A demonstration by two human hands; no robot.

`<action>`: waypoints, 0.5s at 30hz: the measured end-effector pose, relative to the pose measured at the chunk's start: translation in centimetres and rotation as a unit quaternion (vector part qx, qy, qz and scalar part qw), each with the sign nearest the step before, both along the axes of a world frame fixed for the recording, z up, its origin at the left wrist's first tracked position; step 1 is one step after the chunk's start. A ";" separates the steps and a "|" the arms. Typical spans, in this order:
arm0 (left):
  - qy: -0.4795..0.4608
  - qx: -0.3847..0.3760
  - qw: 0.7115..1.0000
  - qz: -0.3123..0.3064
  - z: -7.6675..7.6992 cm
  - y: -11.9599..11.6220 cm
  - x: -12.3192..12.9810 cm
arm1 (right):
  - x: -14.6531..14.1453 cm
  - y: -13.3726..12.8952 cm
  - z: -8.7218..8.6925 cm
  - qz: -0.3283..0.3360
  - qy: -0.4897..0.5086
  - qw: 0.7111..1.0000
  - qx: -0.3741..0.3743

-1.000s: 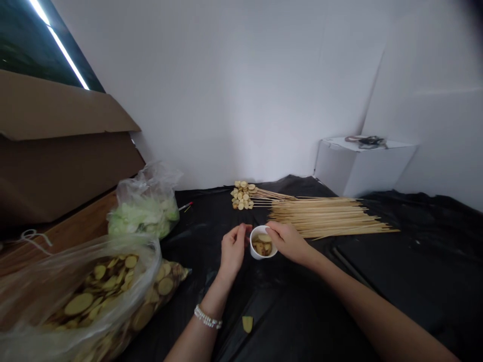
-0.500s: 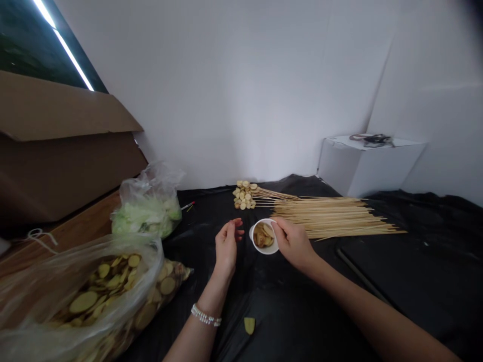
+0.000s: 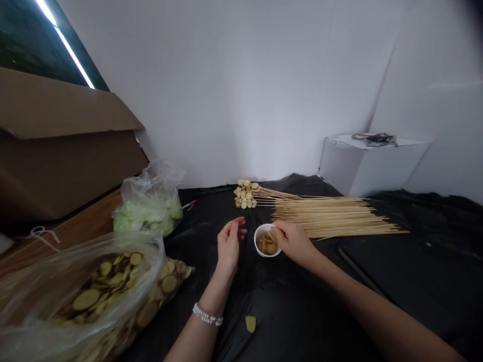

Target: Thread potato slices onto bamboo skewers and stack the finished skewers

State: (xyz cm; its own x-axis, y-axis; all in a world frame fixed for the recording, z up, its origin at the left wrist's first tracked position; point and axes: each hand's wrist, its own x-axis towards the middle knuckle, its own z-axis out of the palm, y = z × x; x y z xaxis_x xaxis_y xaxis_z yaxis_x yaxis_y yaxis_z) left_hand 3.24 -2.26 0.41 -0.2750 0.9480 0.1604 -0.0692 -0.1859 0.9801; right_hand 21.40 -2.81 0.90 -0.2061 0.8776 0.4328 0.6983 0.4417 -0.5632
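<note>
While gripping the right-hand rim of a small round white cup (image 3: 263,229) with the closed thumb and fingers of the right hand (image 3: 295,243), just below the centre of the frame, holds the left hand (image 3: 228,245) just beside the cup, with fingers open and loosely bent; wears two strands of pale beads (image 3: 207,314) on the left wrist; has brownish-yellow slices (image 3: 267,245) inside the cup; has one flat, yellow-green cut piece (image 3: 251,324) lying at bottom centre on wrinkled black sheeting (image 3: 302,311); shows, right of centre, a wide row of thin pale wooden sticks (image 3: 332,216), and, beyond the hands, a cluster of round yellowish slices (image 3: 246,193) on the left ends of some; shows, at lower left, an open, clear plastic bag (image 3: 30,337) of similar slices, and, above it, a smaller knotted-looking clear bag (image 3: 153,176) of pale green pieces (image 3: 151,216).
</note>
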 end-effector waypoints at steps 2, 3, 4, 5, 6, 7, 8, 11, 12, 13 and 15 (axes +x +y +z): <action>0.007 0.001 1.000 -0.002 -0.2 0.0 0.1 | 0.2 0.3 -0.3 0.020 -0.032 0.999 -0.037; 0.012 0.001 1.000 -0.005 -0.3 0.1 0.1 | 0.4 0.4 -0.4 0.027 -0.042 0.998 -0.048; 0.018 0.001 1.000 -0.009 -0.4 0.1 0.2 | 0.6 0.6 -0.2 0.033 -0.051 0.997 -0.056; 0.024 0.000 1.000 -0.013 -0.5 0.1 0.2 | 0.9 0.9 0.0 0.034 -0.060 0.996 -0.061; 0.029 -0.002 0.999 -0.018 -0.6 0.1 0.3 | 1.2 1.3 0.5 0.030 -0.068 0.995 -0.062; 0.032 -0.005 0.999 -0.022 -0.7 0.2 0.4 | 1.5 1.9 1.0 0.019 -0.080 0.995 -0.062; 0.034 -0.007 0.999 -0.025 -0.8 0.2 0.4 | 1.7 2.7 1.6 -0.006 -0.097 0.994 -0.055; 0.036 -0.008 0.999 -0.026 -0.9 0.2 0.5 | 2.1 6.3 3.2 -0.088 -0.175 0.980 -0.034; 0.036 -0.008 0.999 -0.027 -0.9 0.2 0.5 | 2.0 7.7 3.3 -0.105 -0.204 0.972 -0.046; 0.037 -0.009 0.999 -0.029 -0.8 0.1 0.5 | 1.8 9.2 3.2 -0.108 -0.214 0.970 -0.049; 0.037 -0.011 0.999 -0.032 -0.7 0.1 0.5 | 1.1 11.7 2.4 -0.104 -0.227 0.967 -0.058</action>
State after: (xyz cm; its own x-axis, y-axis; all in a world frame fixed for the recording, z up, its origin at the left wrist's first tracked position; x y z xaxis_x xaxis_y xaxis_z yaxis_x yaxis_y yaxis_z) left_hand 3.70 -2.18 -0.29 -0.2024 0.9667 0.1567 -0.0067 -0.1614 0.9869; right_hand 22.51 8.88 3.26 -0.1654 0.9578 0.2350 0.9519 0.2174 -0.2161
